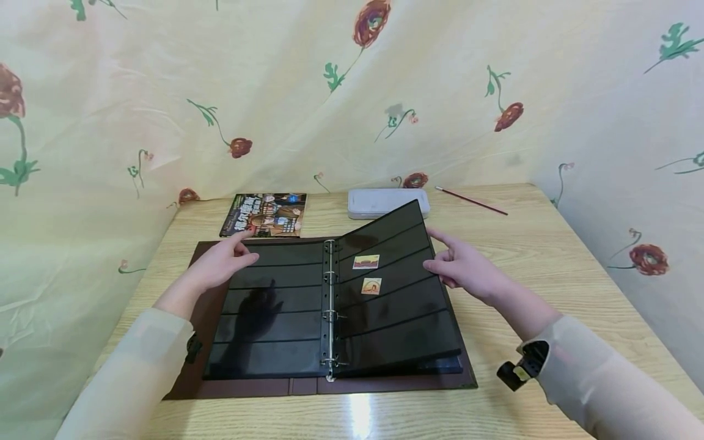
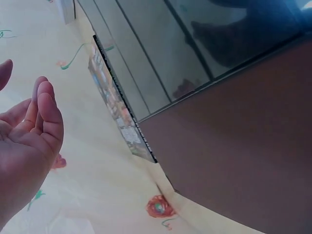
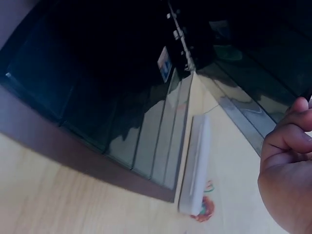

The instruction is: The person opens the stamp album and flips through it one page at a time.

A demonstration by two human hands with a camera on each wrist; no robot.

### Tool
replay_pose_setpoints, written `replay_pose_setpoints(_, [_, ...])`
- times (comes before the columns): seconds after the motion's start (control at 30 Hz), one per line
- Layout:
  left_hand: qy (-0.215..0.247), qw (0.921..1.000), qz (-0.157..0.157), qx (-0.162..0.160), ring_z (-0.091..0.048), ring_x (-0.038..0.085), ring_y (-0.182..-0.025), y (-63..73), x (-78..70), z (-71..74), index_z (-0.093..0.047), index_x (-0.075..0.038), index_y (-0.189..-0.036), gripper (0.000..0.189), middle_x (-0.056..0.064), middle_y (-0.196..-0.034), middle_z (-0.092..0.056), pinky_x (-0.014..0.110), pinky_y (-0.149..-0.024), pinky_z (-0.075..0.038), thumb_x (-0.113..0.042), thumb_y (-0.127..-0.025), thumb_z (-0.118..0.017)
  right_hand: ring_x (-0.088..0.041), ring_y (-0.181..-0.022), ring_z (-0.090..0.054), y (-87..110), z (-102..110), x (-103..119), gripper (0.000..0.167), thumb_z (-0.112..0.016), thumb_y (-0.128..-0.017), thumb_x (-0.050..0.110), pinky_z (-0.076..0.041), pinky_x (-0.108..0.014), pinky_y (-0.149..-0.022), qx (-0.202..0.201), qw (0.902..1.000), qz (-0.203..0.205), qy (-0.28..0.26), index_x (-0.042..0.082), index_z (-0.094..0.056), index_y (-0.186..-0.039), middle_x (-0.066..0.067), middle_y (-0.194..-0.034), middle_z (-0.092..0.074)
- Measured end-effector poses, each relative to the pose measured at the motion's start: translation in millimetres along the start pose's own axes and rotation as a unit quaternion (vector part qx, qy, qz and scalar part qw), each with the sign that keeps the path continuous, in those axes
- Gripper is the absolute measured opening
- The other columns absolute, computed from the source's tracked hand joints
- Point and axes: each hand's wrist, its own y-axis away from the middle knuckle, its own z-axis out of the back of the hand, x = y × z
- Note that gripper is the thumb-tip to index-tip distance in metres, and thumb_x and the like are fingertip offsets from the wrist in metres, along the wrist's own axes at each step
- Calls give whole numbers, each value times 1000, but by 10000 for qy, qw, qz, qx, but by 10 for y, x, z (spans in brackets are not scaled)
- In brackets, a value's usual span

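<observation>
A brown ring binder (image 1: 396, 384) lies open, with black strip-pocket pages on both sides of its metal rings (image 1: 330, 316). My right hand (image 1: 467, 269) pinches the outer edge of the right page (image 1: 401, 324), which slants up off the sheets below. Two small stamps, one above the other, sit in that page: an upper stamp (image 1: 365, 262) and a lower stamp (image 1: 371, 286). In the right wrist view, another stamp (image 3: 165, 64) shows on the page underneath. Over the upper outer corner of the left page (image 1: 302, 299) hovers my left hand (image 1: 222, 260), fingers loosely bent and holding nothing.
Behind the binder lie a colourful printed booklet (image 1: 264, 215) at left and a pale flat case (image 1: 379, 201) near the middle. A thin dark red pencil (image 1: 473, 201) rests at the back right. Flower-patterned cloth (image 1: 297, 73) hangs behind the wooden table (image 1: 550, 256).
</observation>
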Motion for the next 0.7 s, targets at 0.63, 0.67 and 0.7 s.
replay_pose_setpoints(0.63, [57,9994,-324,91,-53,29,-102,-78,-300,113,-21,-10,-150,73,15,-114,-53,48,-86,-42,-44,-93,-53,-12,-45,-42,-33,-25,315,78,-62,-91,18,-36,-26,-48,24,9999,131,-72,11,-14,-151,0,-58,-47])
replay_pose_setpoints(0.67, [71,9993,-358,100,-53,28,-102,-84,-325,115,-21,-11,-150,73,14,-113,-53,47,-85,-42,-44,-93,-54,-12,-45,-42,-33,-34,334,78,-62,-91,18,-37,-27,-48,10,9999,116,-87,11,-14,-151,0,-58,-47])
replay_pose_setpoints(0.7, [101,9991,-389,117,-54,28,-101,-91,-348,118,-22,-12,-150,72,13,-112,-54,46,-84,-42,-44,-93,-54,-12,-45,-42,-34,-44,354,78,-62,-91,18,-38,-27,-49,0,9999,102,-124,12,-13,-151,0,-58,-48])
